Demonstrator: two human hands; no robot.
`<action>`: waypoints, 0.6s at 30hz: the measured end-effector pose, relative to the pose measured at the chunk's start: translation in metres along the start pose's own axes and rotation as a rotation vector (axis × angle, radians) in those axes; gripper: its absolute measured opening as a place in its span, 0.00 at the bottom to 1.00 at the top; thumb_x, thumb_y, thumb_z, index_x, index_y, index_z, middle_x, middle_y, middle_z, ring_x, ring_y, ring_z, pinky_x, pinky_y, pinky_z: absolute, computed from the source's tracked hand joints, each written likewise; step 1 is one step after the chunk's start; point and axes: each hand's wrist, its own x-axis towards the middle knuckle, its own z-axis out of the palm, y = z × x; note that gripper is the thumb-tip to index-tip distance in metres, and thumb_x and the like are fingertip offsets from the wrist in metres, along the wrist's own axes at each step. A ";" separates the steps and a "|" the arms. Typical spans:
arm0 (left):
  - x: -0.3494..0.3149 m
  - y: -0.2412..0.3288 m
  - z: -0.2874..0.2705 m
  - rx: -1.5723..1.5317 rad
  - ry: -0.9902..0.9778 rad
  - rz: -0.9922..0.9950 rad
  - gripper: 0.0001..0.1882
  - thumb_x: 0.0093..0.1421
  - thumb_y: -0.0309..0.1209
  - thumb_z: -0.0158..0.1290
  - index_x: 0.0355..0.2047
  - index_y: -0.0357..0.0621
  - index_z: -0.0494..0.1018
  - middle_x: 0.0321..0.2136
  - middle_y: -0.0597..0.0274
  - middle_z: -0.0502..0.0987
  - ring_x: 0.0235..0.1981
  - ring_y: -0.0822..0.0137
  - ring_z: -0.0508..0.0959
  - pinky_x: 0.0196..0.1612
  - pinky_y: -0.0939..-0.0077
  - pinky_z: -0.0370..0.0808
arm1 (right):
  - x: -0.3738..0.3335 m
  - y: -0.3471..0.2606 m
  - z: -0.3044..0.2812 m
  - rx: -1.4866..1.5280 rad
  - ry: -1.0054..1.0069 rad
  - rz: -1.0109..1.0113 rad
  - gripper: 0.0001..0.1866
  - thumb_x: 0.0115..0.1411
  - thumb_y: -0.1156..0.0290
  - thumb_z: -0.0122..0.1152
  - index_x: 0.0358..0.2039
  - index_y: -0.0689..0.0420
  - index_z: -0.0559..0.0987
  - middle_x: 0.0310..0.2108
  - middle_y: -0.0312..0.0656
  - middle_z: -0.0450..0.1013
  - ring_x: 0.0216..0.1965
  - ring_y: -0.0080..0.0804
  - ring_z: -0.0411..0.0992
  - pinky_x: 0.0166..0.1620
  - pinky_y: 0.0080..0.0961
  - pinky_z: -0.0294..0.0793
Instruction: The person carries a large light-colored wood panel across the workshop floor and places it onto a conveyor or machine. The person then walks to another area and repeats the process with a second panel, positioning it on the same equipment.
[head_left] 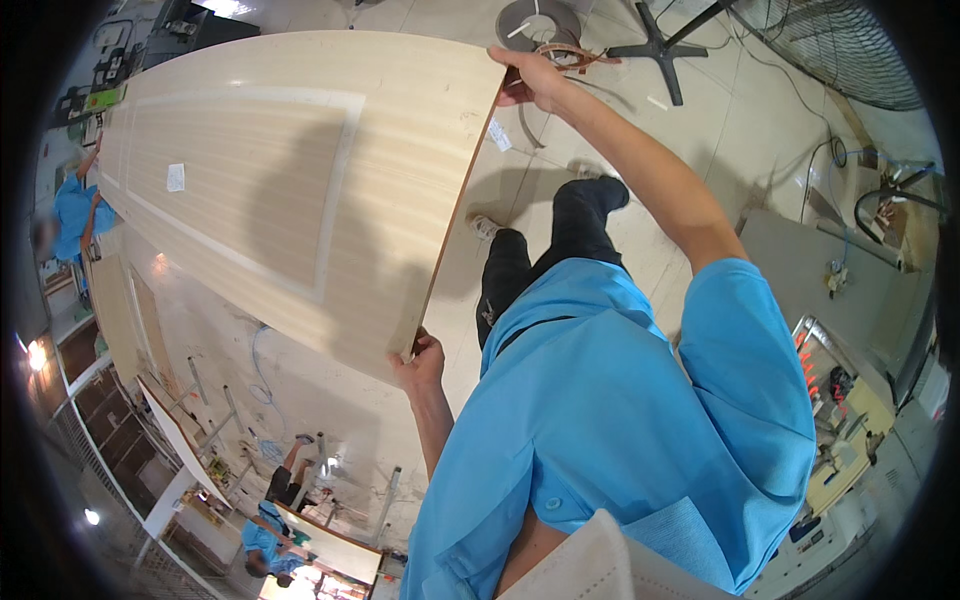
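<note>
A long pale wood-grain door panel (410,130) stretches from me toward the far left, with a rectangular border of white strips on its upper face. My right hand (530,80) is closed on one near corner, thumb on top and fingers under the edge. My left hand (422,365) grips the other near corner, its fingers curled around the edge. At the far end a co-worker in a blue shirt (75,215) stands with arms at the panel. A small white paper label (176,178) lies on the panel's face.
Behind my right arm are a black stand base (660,50), a large fan (840,50) and a round grey reel (538,25). A tray of tools (845,430) is at the right. Lower left, another person (265,540) works near metal stands (388,500). A blue hose (260,365) crosses the floor.
</note>
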 end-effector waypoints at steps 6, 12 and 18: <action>0.011 -0.024 -0.018 -0.128 0.002 0.095 0.27 0.63 0.57 0.46 0.45 0.46 0.67 0.36 0.65 0.73 0.36 0.68 0.75 0.29 0.79 0.68 | -0.009 -0.004 -0.015 0.127 -0.125 -0.015 0.22 0.63 0.50 0.53 0.42 0.57 0.76 0.31 0.37 0.74 0.27 0.25 0.73 0.27 0.21 0.73; 0.011 -0.051 -0.028 -0.157 0.046 0.209 0.25 0.62 0.58 0.46 0.41 0.49 0.71 0.31 0.67 0.77 0.31 0.65 0.77 0.26 0.77 0.68 | -0.022 -0.022 -0.024 0.057 -0.084 0.160 0.25 0.63 0.46 0.52 0.44 0.57 0.76 0.35 0.43 0.75 0.30 0.26 0.74 0.34 0.25 0.77; -0.003 -0.068 -0.037 -0.189 -0.001 0.261 0.26 0.61 0.59 0.47 0.40 0.48 0.71 0.30 0.69 0.77 0.30 0.67 0.77 0.24 0.79 0.65 | -0.029 -0.020 -0.039 0.035 -0.187 0.130 0.29 0.62 0.44 0.51 0.48 0.60 0.73 0.39 0.48 0.73 0.36 0.35 0.75 0.43 0.34 0.77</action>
